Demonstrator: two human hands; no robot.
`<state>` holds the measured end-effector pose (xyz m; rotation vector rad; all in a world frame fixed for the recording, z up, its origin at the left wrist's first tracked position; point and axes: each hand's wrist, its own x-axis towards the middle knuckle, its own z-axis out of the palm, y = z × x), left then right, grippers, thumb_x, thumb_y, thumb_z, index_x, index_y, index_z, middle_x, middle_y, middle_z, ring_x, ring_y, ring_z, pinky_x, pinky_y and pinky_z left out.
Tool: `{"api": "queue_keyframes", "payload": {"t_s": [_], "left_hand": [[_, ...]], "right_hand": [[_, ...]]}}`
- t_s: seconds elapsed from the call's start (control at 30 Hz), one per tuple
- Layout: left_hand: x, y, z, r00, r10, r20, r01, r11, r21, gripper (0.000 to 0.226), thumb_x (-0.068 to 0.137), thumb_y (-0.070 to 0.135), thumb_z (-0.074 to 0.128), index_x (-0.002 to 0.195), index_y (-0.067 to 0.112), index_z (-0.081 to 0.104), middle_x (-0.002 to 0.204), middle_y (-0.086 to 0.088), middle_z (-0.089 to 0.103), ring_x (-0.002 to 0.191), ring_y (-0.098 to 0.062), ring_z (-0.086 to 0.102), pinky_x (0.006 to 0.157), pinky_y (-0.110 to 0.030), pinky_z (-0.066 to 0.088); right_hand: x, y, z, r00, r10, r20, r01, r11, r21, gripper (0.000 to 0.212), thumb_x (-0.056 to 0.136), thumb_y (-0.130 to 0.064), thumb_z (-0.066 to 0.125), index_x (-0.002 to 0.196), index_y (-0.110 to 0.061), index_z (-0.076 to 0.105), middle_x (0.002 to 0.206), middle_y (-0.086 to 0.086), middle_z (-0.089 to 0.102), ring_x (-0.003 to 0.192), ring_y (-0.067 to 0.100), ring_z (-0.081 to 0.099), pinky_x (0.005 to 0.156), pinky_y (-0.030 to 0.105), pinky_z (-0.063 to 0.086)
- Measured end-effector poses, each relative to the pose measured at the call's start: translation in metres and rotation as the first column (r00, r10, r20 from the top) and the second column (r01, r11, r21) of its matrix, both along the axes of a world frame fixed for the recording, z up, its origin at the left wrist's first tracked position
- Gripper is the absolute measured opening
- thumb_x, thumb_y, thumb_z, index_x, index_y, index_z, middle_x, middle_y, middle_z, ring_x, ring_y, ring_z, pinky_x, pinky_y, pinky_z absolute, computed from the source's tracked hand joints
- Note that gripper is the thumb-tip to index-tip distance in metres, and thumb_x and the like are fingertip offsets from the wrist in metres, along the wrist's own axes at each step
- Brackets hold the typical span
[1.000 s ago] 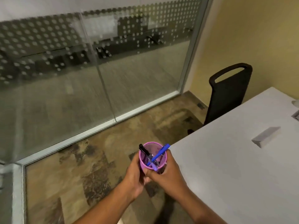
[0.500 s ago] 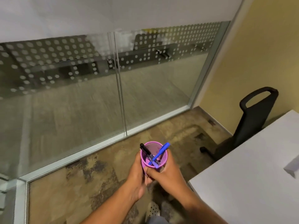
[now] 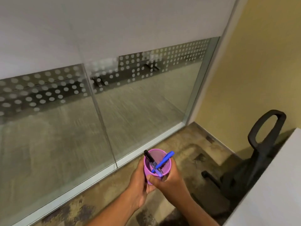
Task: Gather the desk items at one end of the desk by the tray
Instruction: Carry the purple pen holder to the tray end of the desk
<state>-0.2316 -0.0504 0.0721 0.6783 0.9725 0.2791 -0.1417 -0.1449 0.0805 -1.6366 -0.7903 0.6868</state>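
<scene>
A purple mesh pen cup (image 3: 164, 166) is held upright in front of me, over the carpet and away from the desk. A black marker (image 3: 149, 157) and a blue pen (image 3: 164, 160) lean crossed inside it. My left hand (image 3: 139, 181) wraps the cup's left side and my right hand (image 3: 167, 180) grips its right and front. Only the white desk's (image 3: 276, 185) corner shows at the right edge. No tray is in view.
A black office chair (image 3: 260, 144) stands by the desk's corner against the yellow wall (image 3: 260, 62). A glass partition (image 3: 81, 119) with dotted frosting runs across the left and centre. Mottled brown carpet (image 3: 187, 144) lies below.
The view has swung left and upward, so most of the desk and the small white object on it have left the frame. Both hands keep hold of the cup.
</scene>
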Motion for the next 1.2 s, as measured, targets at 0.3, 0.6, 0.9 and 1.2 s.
{"api": "queue_keyframes", "payload": {"t_s": [0.3,0.6,0.9,1.2], "left_hand": [[0.122,0.063,0.005,0.984,-0.17,-0.051,0.172,0.984,0.035,0.059,0.095,0.07,0.053,0.121,0.024,0.079,0.116,-0.004,0.082,0.095,-0.018,0.081,0.07,-0.033,0.063],[0.276,0.139,-0.006,0.931,-0.362,-0.052,0.364,0.93,0.051,0.052,0.098,0.064,0.052,0.11,0.024,0.084,0.111,-0.007,0.082,0.094,-0.022,0.082,0.068,-0.034,0.063],[0.451,0.214,0.016,0.844,-0.536,-0.014,0.534,0.838,0.107,0.053,0.097,0.066,0.051,0.11,0.025,0.082,0.112,-0.008,0.082,0.102,-0.027,0.08,0.079,-0.038,0.061],[0.592,0.213,0.024,0.745,-0.665,-0.05,0.666,0.737,0.119,0.057,0.097,0.069,0.051,0.118,0.022,0.076,0.107,-0.008,0.083,0.104,-0.03,0.079,0.083,-0.043,0.062]], "right_hand": [[0.109,0.045,0.006,0.993,-0.112,0.019,0.113,0.993,-0.044,0.067,0.071,-0.024,0.091,0.127,-0.041,0.059,0.119,-0.014,0.074,0.11,0.006,0.072,0.096,0.034,0.059],[0.238,0.107,0.0,0.951,-0.289,0.112,0.3,0.949,-0.099,0.067,0.07,-0.04,0.09,0.115,-0.069,0.05,0.118,-0.031,0.069,0.107,-0.009,0.068,0.081,0.002,0.051],[0.386,0.171,0.022,0.86,-0.485,0.159,0.504,0.857,-0.11,0.071,0.069,-0.049,0.093,0.12,-0.066,0.046,0.122,-0.029,0.069,0.11,-0.007,0.068,0.081,0.005,0.053],[0.5,0.173,0.03,0.736,-0.665,0.128,0.676,0.73,-0.097,0.072,0.068,-0.042,0.095,0.115,-0.07,0.049,0.118,-0.035,0.068,0.107,-0.011,0.067,0.079,0.003,0.052]]}}
